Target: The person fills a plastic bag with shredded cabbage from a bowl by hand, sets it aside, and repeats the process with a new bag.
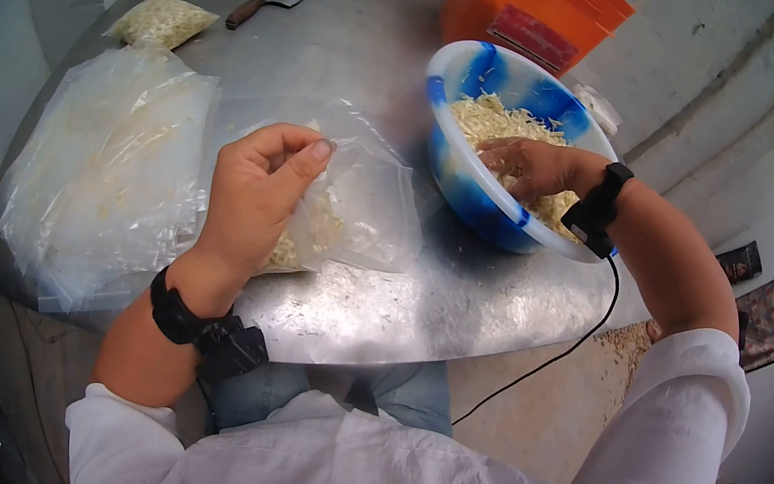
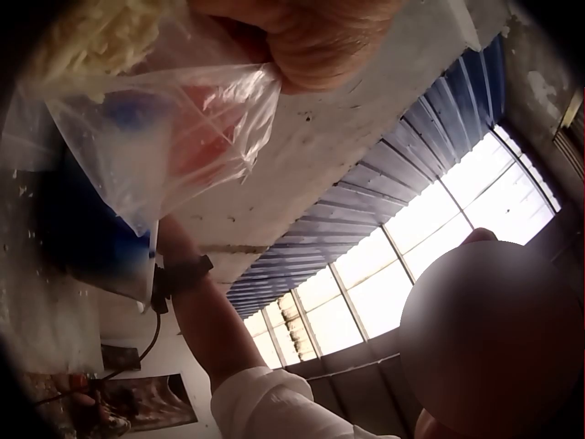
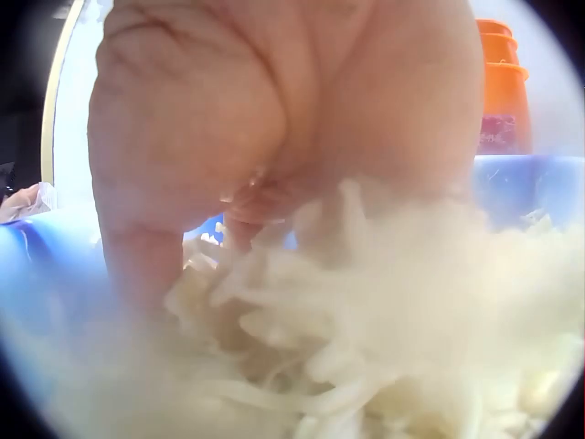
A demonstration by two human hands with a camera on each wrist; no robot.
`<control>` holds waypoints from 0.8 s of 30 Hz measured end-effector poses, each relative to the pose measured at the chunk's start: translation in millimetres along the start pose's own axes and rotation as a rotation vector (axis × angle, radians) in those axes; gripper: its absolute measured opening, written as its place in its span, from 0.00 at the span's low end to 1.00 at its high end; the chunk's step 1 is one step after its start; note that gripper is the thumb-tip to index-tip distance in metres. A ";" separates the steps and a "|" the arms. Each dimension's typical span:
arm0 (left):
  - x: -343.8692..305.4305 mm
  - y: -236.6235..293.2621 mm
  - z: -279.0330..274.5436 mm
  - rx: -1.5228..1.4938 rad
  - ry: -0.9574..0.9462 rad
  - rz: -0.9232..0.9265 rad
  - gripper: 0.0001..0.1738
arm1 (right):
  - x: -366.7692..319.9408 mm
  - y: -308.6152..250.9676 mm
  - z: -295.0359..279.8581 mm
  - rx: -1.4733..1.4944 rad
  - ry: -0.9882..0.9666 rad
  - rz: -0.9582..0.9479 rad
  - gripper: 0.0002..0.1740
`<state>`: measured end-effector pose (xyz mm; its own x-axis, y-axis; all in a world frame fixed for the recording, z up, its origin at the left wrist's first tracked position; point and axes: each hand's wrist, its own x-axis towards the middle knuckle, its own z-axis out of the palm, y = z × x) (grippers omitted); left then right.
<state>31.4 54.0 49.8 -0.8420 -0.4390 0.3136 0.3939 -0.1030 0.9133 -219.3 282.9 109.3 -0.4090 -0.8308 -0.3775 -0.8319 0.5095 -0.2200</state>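
Observation:
My left hand (image 1: 264, 187) pinches the edge of a clear plastic bag (image 1: 378, 205) between thumb and fingers, over the metal table. Pale shreds lie inside the bag, also visible in the left wrist view (image 2: 96, 41). To the right, my right hand (image 1: 532, 167) is down in a blue and white bowl (image 1: 475, 200) of pale shreds (image 1: 498, 118). The right wrist view shows its fingers curled down into the shreds (image 3: 347, 311), their tips hidden.
Empty clear bags (image 1: 117, 159) lie flat at the table's left, with a filled bag (image 1: 167, 20) behind them. A knife (image 1: 278, 4) lies near the back edge. An orange container (image 1: 540, 13) stands behind the bowl. A black cable (image 1: 584, 339) hangs from my right wrist.

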 end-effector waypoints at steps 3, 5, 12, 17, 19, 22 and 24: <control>0.4 -0.2 -1.7 0.001 0.000 0.006 0.08 | -7.5 -4.9 -3.3 -0.009 -0.096 0.022 0.34; -0.2 0.2 -1.0 0.003 -0.002 0.007 0.08 | -21.9 7.1 -4.4 -0.054 -0.133 0.077 0.30; 4.2 -5.1 0.6 -0.032 0.045 0.054 0.10 | -72.9 24.3 1.6 -0.014 -0.012 0.190 0.28; 10.5 4.6 1.5 -0.063 0.015 -0.016 0.08 | -87.4 15.0 14.4 -0.012 0.165 0.199 0.26; 10.9 14.5 6.4 -0.063 0.020 -0.029 0.08 | -89.3 15.0 19.3 -0.029 0.208 0.191 0.25; 15.8 33.1 9.9 -0.027 0.093 0.041 0.08 | -91.1 11.3 21.1 -0.040 0.244 0.206 0.25; 22.4 39.9 3.9 -0.101 0.119 0.037 0.07 | -90.9 13.4 24.5 -0.008 0.239 0.218 0.23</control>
<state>26.9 43.5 94.3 -0.7789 -0.5463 0.3080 0.4639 -0.1715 0.8691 -184.1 370.7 118.6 -0.6533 -0.7320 -0.1930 -0.7176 0.6801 -0.1500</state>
